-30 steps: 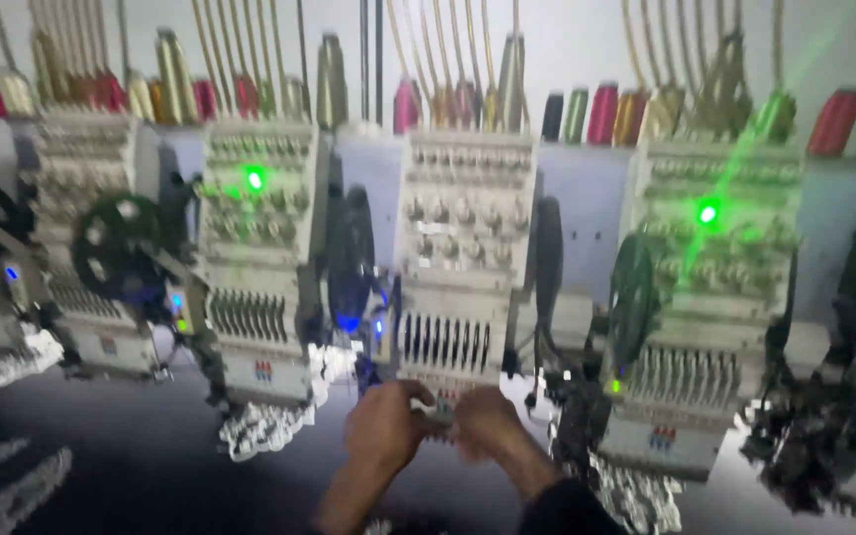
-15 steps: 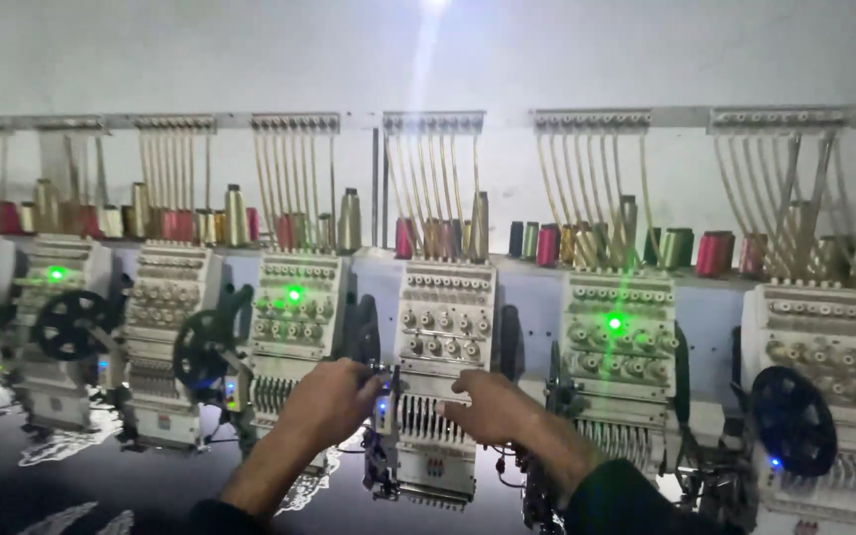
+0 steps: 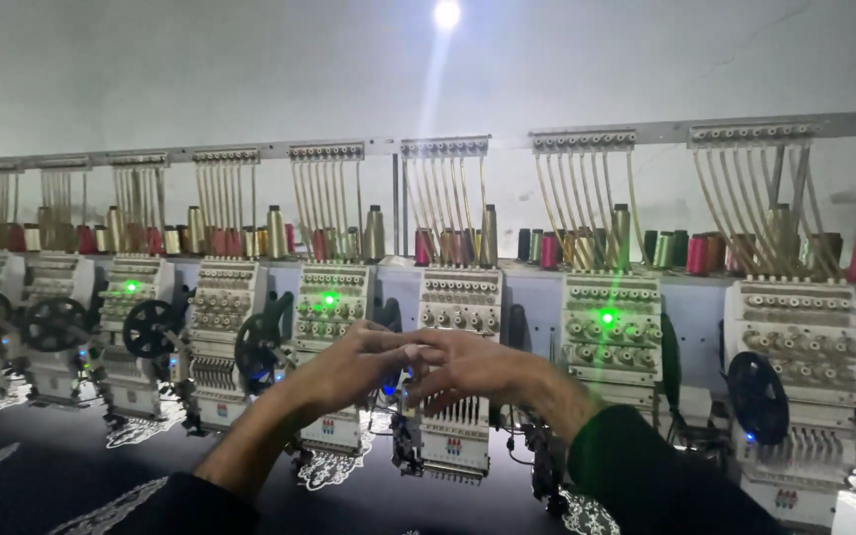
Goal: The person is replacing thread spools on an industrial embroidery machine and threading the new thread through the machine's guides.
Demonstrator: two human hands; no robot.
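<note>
My left hand [image 3: 349, 372] and my right hand [image 3: 473, 367] are raised in front of a white multi-needle embroidery head [image 3: 460, 317]. Their fingertips meet at the middle, just left of the head's needle bars [image 3: 453, 411]. The left hand's fingers point right and lie close together. The right hand's fingers fan out down and to the left. No thread or other object shows between the fingers, and the dim light hides any fine strand. Both sleeves are dark, and the right cuff looks green.
A long row of embroidery heads [image 3: 606, 327] runs left to right, some with green lamps lit. Thread cones [image 3: 374, 233] stand on a shelf behind, with guide tubes [image 3: 443, 188] above. Dark fabric with white stitched motifs [image 3: 329, 466] lies under the heads. Black wheels [image 3: 757, 396] sit between heads.
The view has tilted upward and steadied. My hands have lifted from the needle area and drawn together until the fingertips touch.
</note>
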